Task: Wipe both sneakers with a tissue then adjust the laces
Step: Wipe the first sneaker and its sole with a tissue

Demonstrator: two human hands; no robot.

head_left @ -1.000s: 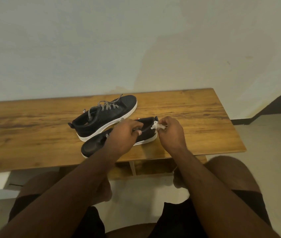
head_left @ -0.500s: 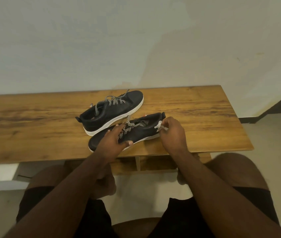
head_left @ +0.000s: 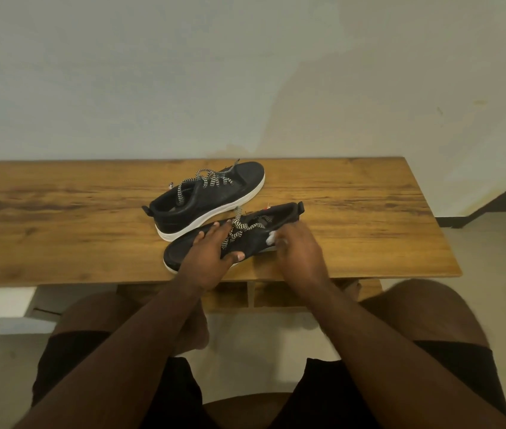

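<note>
Right hand [head_left: 299,252], tissue [head_left: 272,238] pinched, now lower against near sneaker [head_left: 245,239]; left hand [head_left: 211,255] clasping it beside far sneaker [head_left: 208,196].

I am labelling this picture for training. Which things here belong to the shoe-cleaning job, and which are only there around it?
Belong to the job:
- near sneaker, held by the left hand
- far sneaker
- tissue, in the right hand
- laces

Only around it:
- wooden table, bearing the shoes
- wall
- floor

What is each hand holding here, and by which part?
Left hand grips the near sneaker across its middle, by the laces. Right hand holds a bunched white tissue in its fingertips.
</note>
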